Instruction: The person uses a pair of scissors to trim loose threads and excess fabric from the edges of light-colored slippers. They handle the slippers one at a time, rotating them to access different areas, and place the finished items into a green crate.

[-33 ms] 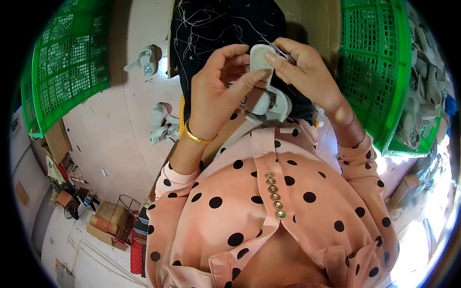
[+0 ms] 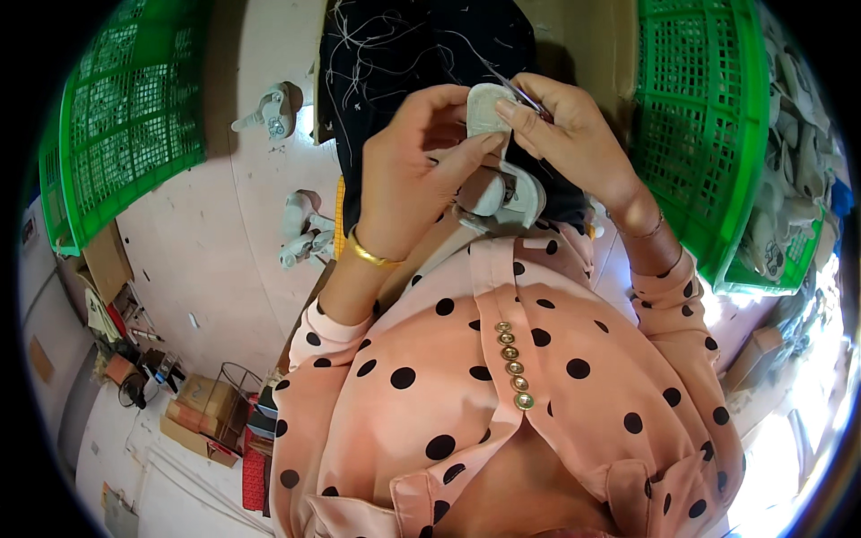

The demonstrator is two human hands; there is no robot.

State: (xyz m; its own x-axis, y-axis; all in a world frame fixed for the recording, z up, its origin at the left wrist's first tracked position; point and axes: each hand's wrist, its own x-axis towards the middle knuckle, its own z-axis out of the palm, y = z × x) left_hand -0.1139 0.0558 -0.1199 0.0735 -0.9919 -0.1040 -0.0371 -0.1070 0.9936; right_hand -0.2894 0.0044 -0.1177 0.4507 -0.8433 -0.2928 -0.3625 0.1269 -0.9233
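Observation:
Over the dark cloth (image 2: 395,54) on my lap, my left hand (image 2: 430,148) pinches a small off-white shoe upper (image 2: 487,106) between its thumb and fingers. The strap part of the upper (image 2: 525,202) curves down below my left thumb. My right hand (image 2: 560,121) is closed around small metal thread scissors (image 2: 527,97), whose narrow blade points up and left. The thumb of that hand also presses on the upper's rounded end. Its other fingers are partly hidden. Loose pale threads (image 2: 363,67) lie on the cloth.
A green plastic basket (image 2: 134,108) stands on the left, another (image 2: 700,134) on the right. Beyond the right one lie many grey-white shoe uppers (image 2: 789,134). More uppers lie on the floor at left, one higher (image 2: 273,112) and some lower (image 2: 303,233). Cardboard boxes (image 2: 206,408) sit at lower left.
My left fingers have drawn in closer around the upper, and the left thumb has shifted slightly. My right hand and the scissors have hardly moved.

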